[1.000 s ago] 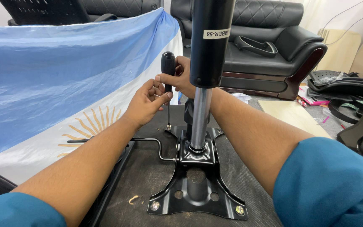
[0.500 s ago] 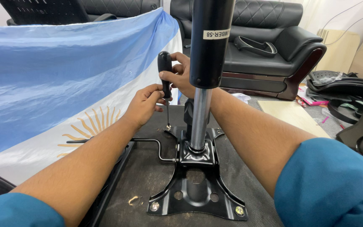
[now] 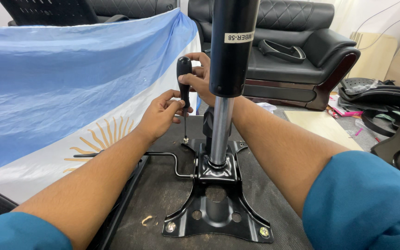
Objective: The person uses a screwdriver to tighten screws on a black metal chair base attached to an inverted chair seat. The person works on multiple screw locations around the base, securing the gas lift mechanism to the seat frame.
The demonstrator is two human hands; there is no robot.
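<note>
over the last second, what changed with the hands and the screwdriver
The right hand stayed clamped on the top of the black screwdriver. The left hand slid down to its lower handle. The tip stayed at the far corner of the black chair mechanism plate; the gas cylinder did not move.

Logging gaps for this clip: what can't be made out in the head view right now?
- Right hand: its far side is hidden behind the black cylinder.
- Screwdriver tip: too small to show whether it sits in a screw on the metal plate.
- Cylinder top: cut off by the upper edge.
- Left hand palm: turned away.
</note>
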